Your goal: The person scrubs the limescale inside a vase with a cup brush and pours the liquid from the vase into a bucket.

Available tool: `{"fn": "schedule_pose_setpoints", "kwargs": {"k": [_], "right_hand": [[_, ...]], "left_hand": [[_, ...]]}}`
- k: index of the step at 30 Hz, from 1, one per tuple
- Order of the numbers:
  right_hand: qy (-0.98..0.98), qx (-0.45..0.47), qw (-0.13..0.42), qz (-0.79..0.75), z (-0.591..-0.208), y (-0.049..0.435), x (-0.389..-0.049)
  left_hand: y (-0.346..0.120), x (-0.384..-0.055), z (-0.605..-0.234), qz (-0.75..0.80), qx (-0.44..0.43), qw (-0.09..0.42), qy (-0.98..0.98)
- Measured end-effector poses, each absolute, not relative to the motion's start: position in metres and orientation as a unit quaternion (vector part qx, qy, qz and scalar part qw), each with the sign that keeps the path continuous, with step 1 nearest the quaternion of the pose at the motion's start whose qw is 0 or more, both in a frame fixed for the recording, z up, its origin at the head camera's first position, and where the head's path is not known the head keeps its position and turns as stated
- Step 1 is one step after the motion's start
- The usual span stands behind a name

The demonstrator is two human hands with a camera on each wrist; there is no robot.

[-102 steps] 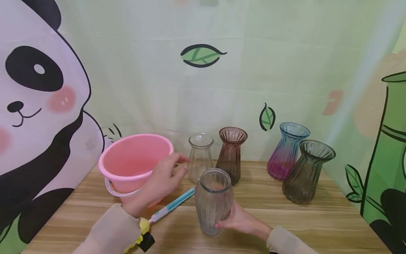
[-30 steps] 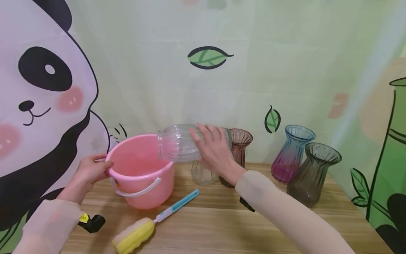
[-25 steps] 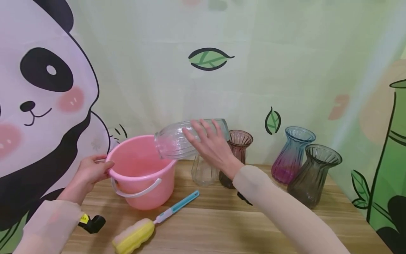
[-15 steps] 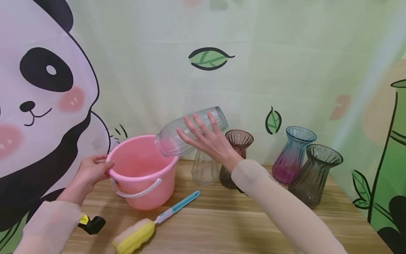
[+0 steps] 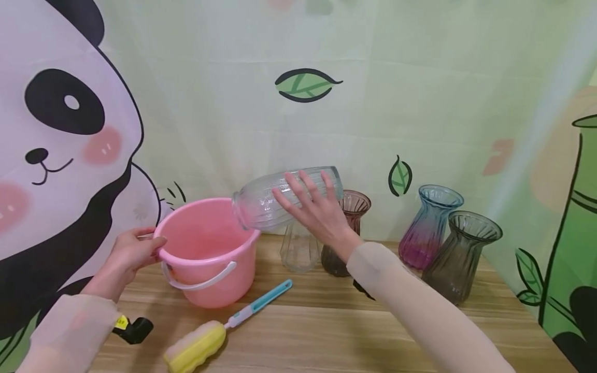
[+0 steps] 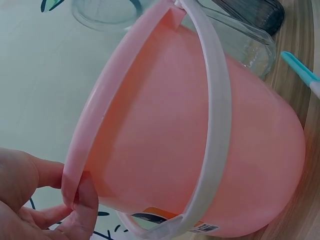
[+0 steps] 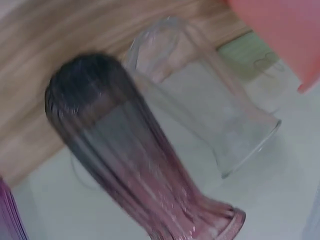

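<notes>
A ribbed clear glass vase is tipped nearly on its side, its mouth over the right rim of the pink bucket. My right hand holds the vase from the near side, fingers spread along the glass; the thumb is hidden. At the bucket's left edge, my left hand pinches the rim, and the left wrist view shows its thumb and fingers on either side of it. Below the bucket lies a sponge bottle brush with a blue and white handle. The right wrist view does not show the held vase.
Behind the right hand stand a plain clear vase and a brown vase. Farther right are a blue-and-pink vase and a grey vase. The bucket's white handle hangs down its near side. A printed cloth hangs behind.
From upright above the table, the vase has been raised and tipped toward the bucket. My left hand has moved to the bucket's left rim. Over the last half second the vase's base dipped slightly.
</notes>
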State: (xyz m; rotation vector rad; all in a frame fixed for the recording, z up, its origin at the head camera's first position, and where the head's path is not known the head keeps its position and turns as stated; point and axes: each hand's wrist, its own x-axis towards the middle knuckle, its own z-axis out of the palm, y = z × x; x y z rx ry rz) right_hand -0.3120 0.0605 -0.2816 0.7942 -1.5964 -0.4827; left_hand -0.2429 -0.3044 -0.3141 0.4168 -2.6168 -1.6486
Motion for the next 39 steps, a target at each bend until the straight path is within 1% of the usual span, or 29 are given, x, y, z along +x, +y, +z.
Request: {"fn": "schedule_pose_setpoints", "kwargs": {"k": [2,4,6,8,10,12,14,15,16,17,19,23,25,27,30,37,39], "right_hand": [[-0.708,0.341,0.602,-0.145,-0.285,0.062,-0.310],[-0.729,0.329,0.594,-0.083,-0.287,0.062,-0.307],[-0.750,0.318,0.580,-0.021,-0.290,0.063,-0.302],[-0.766,0.305,0.564,0.041,-0.293,0.064,-0.297],[-0.777,0.299,0.542,0.110,-0.297,0.064,-0.292],[-0.795,0.287,0.504,0.177,-0.300,0.063,-0.285],[-0.814,0.266,0.451,0.250,-0.303,0.061,-0.277],[-0.824,0.252,0.421,0.283,-0.305,0.060,-0.272],[-0.833,0.237,0.389,0.313,-0.306,0.058,-0.268],[-0.839,0.223,0.361,0.340,-0.307,0.057,-0.263],[-0.841,0.207,0.316,0.387,-0.310,0.056,-0.256],[-0.831,0.211,0.256,0.446,-0.316,0.055,-0.245],[-0.825,0.222,0.231,0.465,-0.320,0.057,-0.240],[-0.820,0.229,0.205,0.484,-0.325,0.059,-0.237],[-0.816,0.230,0.168,0.504,-0.336,0.065,-0.235],[-0.832,0.196,0.091,0.511,-0.373,0.084,-0.236],[-0.840,0.186,0.080,0.504,-0.384,0.089,-0.237]], "left_hand": [[-0.304,-0.242,-0.313,-0.502,0.133,0.017,-0.855],[-0.303,-0.241,-0.311,-0.457,0.131,0.041,-0.879],[-0.299,-0.240,-0.308,-0.406,0.129,0.085,-0.901],[-0.289,-0.240,-0.304,-0.360,0.116,0.156,-0.913],[-0.274,-0.240,-0.301,-0.341,0.069,0.245,-0.905],[-0.255,-0.240,-0.300,-0.322,-0.013,0.327,-0.888],[-0.235,-0.239,-0.299,-0.307,-0.107,0.377,-0.867],[-0.224,-0.237,-0.300,-0.314,-0.148,0.378,-0.858],[-0.214,-0.237,-0.300,-0.326,-0.187,0.373,-0.849],[-0.204,-0.236,-0.301,-0.341,-0.214,0.354,-0.844],[-0.186,-0.234,-0.302,-0.384,-0.246,0.294,-0.840],[-0.160,-0.231,-0.306,-0.475,-0.260,0.151,-0.827],[-0.151,-0.231,-0.311,-0.512,-0.266,0.096,-0.811],[-0.145,-0.230,-0.316,-0.545,-0.268,0.060,-0.792],[-0.137,-0.229,-0.326,-0.574,-0.258,0.033,-0.776],[-0.118,-0.233,-0.364,-0.571,-0.239,0.041,-0.784],[-0.113,-0.236,-0.376,-0.575,-0.229,0.037,-0.784]]}}
